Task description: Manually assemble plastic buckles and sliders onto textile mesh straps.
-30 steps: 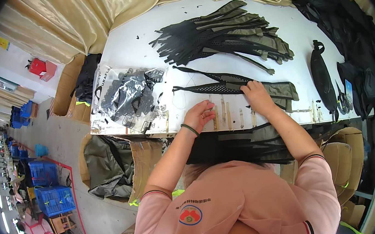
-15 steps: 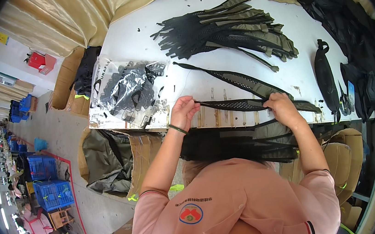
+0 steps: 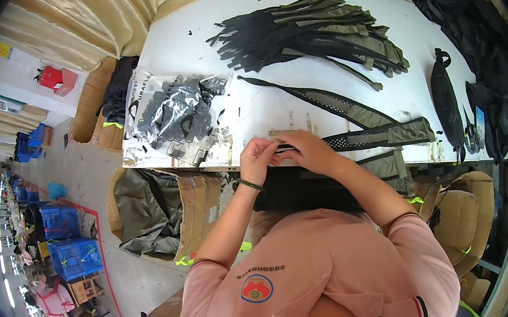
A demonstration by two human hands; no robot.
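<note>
Near the table's front edge, my left hand [image 3: 258, 159] pinches the narrow end of a black mesh and olive strap [image 3: 383, 136]. My right hand [image 3: 310, 153] is closed on the same end, right beside the left one; their fingertips almost meet and hide the strap's tip. The rest of this strap runs rightward along the edge. A second strap [image 3: 329, 105] of the same kind lies slantwise just behind it, its wide end close to the first. Below my hands, a stack of black and olive strap pieces [image 3: 314, 190] rests over my lap.
A fanned pile of straps [image 3: 315, 32] lies farther back on the white table [image 3: 191, 46]. At left sits a clear bag of black buckles [image 3: 177, 114]. At right are a black padded piece [image 3: 446, 105], scissors [image 3: 471, 137] and heaped black fabric [image 3: 488, 69]. Cardboard boxes [image 3: 197, 209] stand below.
My right hand has slid left along the strap to its narrow end, meeting my left hand. The left hand has shifted slightly right and down.
</note>
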